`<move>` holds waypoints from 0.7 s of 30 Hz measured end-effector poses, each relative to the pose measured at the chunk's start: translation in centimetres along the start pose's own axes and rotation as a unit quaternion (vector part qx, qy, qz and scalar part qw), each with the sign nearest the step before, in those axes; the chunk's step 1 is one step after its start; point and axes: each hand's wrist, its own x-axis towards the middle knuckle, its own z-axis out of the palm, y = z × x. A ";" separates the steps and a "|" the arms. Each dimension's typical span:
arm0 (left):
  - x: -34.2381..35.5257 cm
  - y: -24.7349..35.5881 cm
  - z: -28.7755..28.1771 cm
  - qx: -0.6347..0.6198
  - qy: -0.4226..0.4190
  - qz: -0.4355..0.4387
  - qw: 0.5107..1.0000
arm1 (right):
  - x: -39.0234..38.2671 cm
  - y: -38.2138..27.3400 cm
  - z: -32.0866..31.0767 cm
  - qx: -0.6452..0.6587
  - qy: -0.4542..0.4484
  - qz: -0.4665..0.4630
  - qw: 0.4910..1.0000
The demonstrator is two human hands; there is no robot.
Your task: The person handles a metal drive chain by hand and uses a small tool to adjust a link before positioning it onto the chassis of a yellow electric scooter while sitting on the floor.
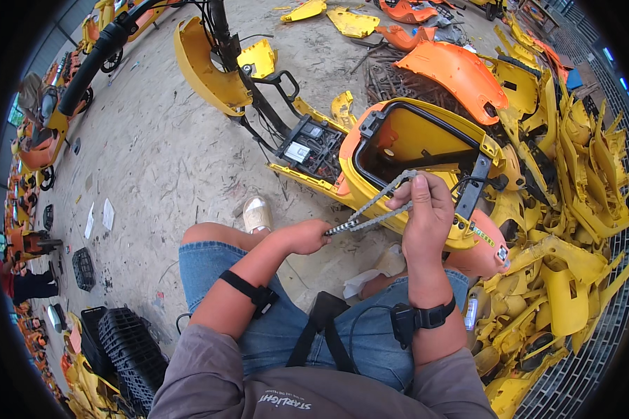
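Dusty floor [140, 174]; yellow panels [566, 293] heaped right. Grey cord [342, 228] stretched before yellow scooter body [370, 199]; left hand [307, 237] fingers clenched on it, right hand [428, 209] fingers pinching loop. Pale lettering [285, 403] on shirt [328, 385].

up close are two hands [307, 237] [430, 209], one cord [342, 228] and two armbands [239, 282] [433, 316].

2 hands [307, 236] [430, 209]; grey cord [354, 223] between
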 end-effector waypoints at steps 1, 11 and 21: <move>0.0 -0.2 0.2 0.012 0.018 0.016 1.000 | 0.0 -0.1 0.1 -0.003 -0.001 -0.001 1.000; 0.7 0.5 0.3 -0.081 -0.033 -0.134 0.987 | 0.4 0.1 -0.2 -0.021 0.021 -0.002 1.000; 0.6 0.1 0.0 -0.031 0.019 -0.108 0.994 | 0.5 0.1 -0.1 -0.018 0.029 0.002 0.999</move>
